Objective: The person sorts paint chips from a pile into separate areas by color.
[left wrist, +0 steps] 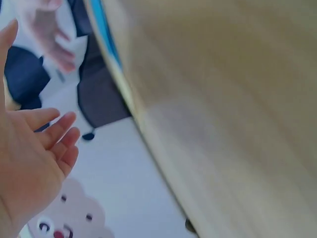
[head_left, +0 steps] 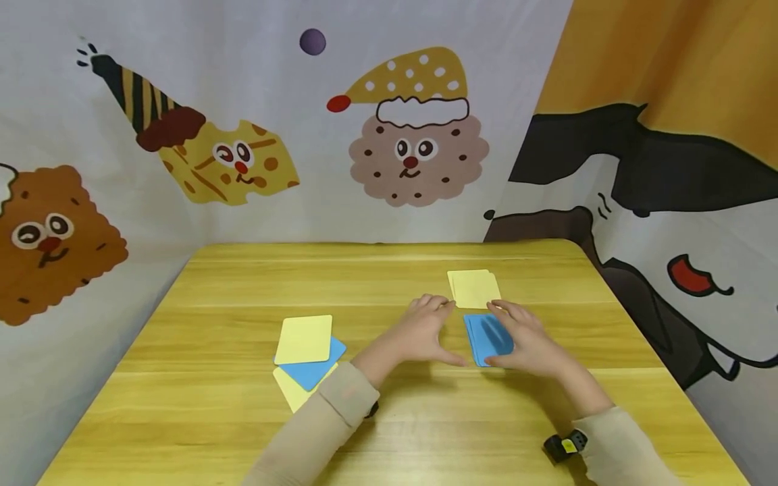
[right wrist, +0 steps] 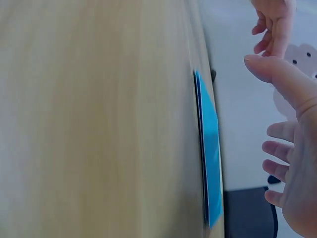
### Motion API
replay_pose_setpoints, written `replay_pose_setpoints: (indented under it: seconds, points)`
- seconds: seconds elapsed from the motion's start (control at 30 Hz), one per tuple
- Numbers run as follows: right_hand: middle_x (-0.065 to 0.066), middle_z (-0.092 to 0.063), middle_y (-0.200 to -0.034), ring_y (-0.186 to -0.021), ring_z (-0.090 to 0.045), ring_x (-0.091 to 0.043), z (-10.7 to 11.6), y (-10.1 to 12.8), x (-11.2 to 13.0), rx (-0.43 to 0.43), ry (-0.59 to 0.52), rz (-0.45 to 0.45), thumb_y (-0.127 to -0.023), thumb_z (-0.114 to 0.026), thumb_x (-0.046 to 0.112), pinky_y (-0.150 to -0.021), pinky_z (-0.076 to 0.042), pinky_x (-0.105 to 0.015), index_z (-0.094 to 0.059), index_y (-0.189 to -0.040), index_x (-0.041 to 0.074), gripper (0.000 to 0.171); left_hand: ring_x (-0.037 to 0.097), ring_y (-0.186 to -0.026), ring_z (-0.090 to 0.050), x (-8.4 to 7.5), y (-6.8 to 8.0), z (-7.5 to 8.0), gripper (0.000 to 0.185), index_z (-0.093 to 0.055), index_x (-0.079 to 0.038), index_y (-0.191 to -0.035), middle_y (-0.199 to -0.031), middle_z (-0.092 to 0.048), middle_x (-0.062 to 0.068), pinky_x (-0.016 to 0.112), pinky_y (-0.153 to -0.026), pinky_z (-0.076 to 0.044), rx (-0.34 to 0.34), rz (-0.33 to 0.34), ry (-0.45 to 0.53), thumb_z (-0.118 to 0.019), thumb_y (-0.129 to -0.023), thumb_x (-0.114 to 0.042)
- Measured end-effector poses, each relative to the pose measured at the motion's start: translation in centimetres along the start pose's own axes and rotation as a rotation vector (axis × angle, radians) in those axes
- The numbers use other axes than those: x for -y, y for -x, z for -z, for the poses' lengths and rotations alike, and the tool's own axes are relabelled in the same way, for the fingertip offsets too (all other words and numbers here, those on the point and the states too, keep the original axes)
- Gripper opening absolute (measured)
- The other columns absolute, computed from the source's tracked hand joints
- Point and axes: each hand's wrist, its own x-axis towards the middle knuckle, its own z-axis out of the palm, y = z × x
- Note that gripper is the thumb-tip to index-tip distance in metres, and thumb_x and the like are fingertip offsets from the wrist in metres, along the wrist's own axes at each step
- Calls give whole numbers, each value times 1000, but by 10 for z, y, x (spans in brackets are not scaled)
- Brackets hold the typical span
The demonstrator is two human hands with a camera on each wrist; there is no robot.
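Note:
A small stack of blue square cards (head_left: pixel 479 341) lies on the table between my two hands. My left hand (head_left: pixel 422 332), with thumb and fingers spread and nothing in its grasp, is just left of that stack. Over the stack's right side hovers my right hand (head_left: pixel 533 342), its thumb and fingers apart; the right wrist view shows it raised above the blue cards (right wrist: pixel 212 153), not touching them. Just behind lies a stack of yellow cards (head_left: pixel 474 289). Part of the blue stack is hidden by my right hand.
To the left, a yellow card (head_left: pixel 304 339) overlaps a blue card (head_left: pixel 311 373), with another yellow card (head_left: pixel 292 388) beneath, partly behind my left sleeve. The wooden table (head_left: pixel 200 418) ends at a printed curtain (head_left: pixel 255 223) at the back. A black wrist device (head_left: pixel 565 445) sits by my right cuff.

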Motion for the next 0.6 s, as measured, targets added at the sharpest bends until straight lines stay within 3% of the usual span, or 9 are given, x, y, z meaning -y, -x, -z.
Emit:
replay_pose_setpoints:
  seconds: [0.2, 0.4, 0.6]
  points:
    - [-18, -30, -149, -133, -26, -41, -11, -9, 19, -1, -31, 21, -67, -84, 44, -100, -19, -66, -32, -148, 0, 106, 25, -131, -33, 13, 28, 19, 113, -34, -2, -148, -143, -40, 10, 46, -110, -24, -62, 37, 40, -69, -67, -73]
    - [-17, -29, -150, -134, -26, -39, -22, -22, 42, -9, -62, 49, -70, -83, 44, -102, -23, -65, -31, -149, 1, 104, 26, -132, -32, 28, 56, 28, 112, -32, -2, -148, -144, -39, 11, 45, -110, -24, -87, 74, 70, -71, -68, -70]
    - [-14, -30, -151, -136, -27, -37, -36, -35, 65, 18, -92, 76, -70, -82, 47, -104, -22, -62, -31, -150, 4, 104, 28, -134, -30, 51, 93, 35, 112, -31, -3, -149, -145, -38, 11, 47, -110, -22, -113, 134, 111, -76, -66, -65]
